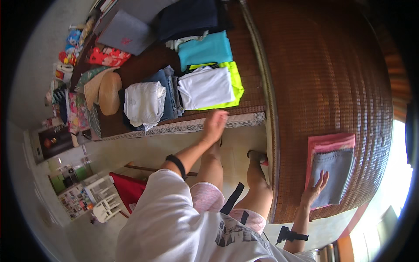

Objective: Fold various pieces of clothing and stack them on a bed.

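My right hand (pixel 316 188) lies with fingers spread at the near left edge of a folded grey cloth (pixel 332 175), gripping nothing. Beneath that cloth is a pink folded cloth (pixel 330 142), and the stack rests on a brown woven mat (pixel 314 85). My left hand (pixel 214 126) hangs over the lace-trimmed edge of the other mat-covered bed. Its fingers look curled and blurred, and I see nothing in them. Closest to it are a folded white garment (pixel 206 88) on a neon yellow one (pixel 239 88).
Folded jeans (pixel 163 95) and a white lace garment (pixel 144 101) lie beside a straw hat (pixel 109 93). Farther off are turquoise fabric (pixel 206 50), dark clothes (pixel 190 19) and a grey cushion (pixel 127 32). A floor gap (pixel 235 150) separates the two beds. A red cloth seat (pixel 129 190) stands behind left.
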